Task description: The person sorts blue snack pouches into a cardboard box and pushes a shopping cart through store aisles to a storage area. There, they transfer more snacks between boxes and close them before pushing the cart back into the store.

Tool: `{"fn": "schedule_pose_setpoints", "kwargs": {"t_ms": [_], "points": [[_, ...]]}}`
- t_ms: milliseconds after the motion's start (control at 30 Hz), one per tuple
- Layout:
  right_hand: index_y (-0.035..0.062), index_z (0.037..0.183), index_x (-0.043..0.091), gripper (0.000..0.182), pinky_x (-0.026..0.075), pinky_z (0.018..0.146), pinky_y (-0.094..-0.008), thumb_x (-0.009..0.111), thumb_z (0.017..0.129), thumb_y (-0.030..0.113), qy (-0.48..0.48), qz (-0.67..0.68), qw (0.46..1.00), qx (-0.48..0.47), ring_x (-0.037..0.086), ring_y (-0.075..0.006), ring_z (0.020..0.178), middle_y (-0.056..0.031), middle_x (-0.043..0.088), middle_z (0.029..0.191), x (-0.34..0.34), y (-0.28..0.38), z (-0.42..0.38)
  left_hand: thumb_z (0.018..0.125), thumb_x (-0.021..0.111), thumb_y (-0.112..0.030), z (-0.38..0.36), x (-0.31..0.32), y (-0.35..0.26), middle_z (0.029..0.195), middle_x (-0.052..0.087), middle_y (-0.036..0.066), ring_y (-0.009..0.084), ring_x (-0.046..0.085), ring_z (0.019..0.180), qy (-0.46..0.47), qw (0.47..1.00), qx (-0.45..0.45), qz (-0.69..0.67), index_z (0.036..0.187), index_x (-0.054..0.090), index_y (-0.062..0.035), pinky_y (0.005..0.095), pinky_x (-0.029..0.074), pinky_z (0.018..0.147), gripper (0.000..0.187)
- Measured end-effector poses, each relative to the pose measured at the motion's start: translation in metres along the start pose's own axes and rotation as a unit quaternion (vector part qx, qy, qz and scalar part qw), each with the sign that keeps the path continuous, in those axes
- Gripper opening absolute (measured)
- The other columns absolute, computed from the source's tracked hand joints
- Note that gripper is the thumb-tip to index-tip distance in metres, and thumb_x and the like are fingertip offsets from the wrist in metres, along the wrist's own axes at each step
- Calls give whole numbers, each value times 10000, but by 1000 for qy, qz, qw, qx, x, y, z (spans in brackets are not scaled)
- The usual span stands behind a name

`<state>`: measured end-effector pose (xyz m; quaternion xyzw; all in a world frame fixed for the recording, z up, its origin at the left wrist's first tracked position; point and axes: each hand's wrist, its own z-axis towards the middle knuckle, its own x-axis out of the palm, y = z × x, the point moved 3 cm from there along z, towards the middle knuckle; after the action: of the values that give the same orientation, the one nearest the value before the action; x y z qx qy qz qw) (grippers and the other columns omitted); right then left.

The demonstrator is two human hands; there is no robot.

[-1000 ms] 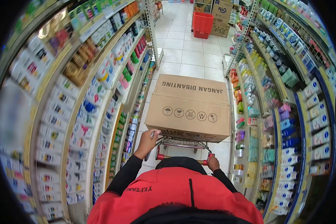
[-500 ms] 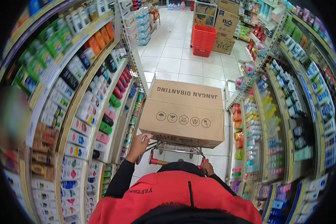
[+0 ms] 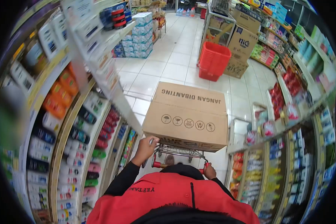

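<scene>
A large brown cardboard box, printed "JANGAN DIBANTING" upside down, rests on a metal shopping cart in front of me. My left hand is at the box's near left corner, its fingers curled round a slim greyish piece that I cannot identify. On the right, my right hand is closed round the red end of the cart's handle. The handle's left red end has no hand on it. My own body hides part of the handle.
Shelves of bottles line my left, close to the cart. More stocked shelves stand on the right. Ahead, stacked red baskets stand beside cartons. Blue-white packs are piled farther left on the tiled floor.
The cart, the box and I have moved forward along the aisle. The shelf ends, red baskets and packs now appear nearer. Both hands keep about the same hold.
</scene>
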<state>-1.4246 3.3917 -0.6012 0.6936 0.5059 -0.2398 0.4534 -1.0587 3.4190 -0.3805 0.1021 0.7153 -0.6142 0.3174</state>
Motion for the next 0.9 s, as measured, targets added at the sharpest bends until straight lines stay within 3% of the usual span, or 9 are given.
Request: {"fn": "schedule_pose_setpoints", "kwargs": {"t_ms": [267, 400, 433, 533, 667, 900], "points": [[30, 990, 417, 343, 466, 675, -502, 456, 849, 341, -12, -19, 999, 46, 599, -403, 774, -231, 608, 812, -88, 75, 243, 830, 555, -177, 255, 19, -7, 718, 622, 169, 300, 623, 673, -29, 999, 0, -25, 850, 623, -16, 351, 476, 596, 176], [19, 979, 423, 336, 471, 653, -503, 464, 842, 323, -13, -23, 1000, 15, 599, -405, 745, -230, 607, 790, -134, 128, 365, 852, 547, -222, 389, 13, -11, 674, 616, 140, 218, 612, 572, -32, 998, -16, -56, 857, 610, 14, 315, 465, 546, 244], [15, 978, 424, 335, 473, 646, -504, 466, 840, 317, -20, -28, 999, -11, 599, -406, 735, -231, 606, 786, -145, 140, 397, 872, 518, -211, 423, 13, -7, 618, 565, 47, 92, 551, 575, -14, 998, -30, -59, 902, 614, 22, 236, 447, 536, 254], [6, 985, 420, 343, 474, 645, -504, 463, 837, 313, -20, -43, 998, -30, 599, -406, 724, -233, 605, 774, -177, 178, 492, 871, 520, -218, 517, 15, 6, 634, 566, 48, 88, 548, 578, -38, 993, -56, -100, 902, 618, 15, 237, 436, 529, 254], [6, 1007, 407, 351, 478, 653, -496, 455, 837, 309, 21, -56, 997, -48, 604, -398, 736, -229, 608, 783, -218, 237, 624, 881, 503, -208, 640, 3, 6, 638, 563, 45, 95, 539, 555, -44, 997, -43, -37, 897, 618, 20, 239, 428, 507, 256], [13, 1016, 407, 351, 479, 669, -482, 457, 846, 316, 47, -74, 995, -52, 605, -393, 757, -230, 610, 812, -274, 348, 811, 889, 495, -185, 844, -22, 23, 619, 548, 40, 96, 527, 538, -71, 994, -66, -41, 895, 618, 32, 238, 433, 508, 250]]}}
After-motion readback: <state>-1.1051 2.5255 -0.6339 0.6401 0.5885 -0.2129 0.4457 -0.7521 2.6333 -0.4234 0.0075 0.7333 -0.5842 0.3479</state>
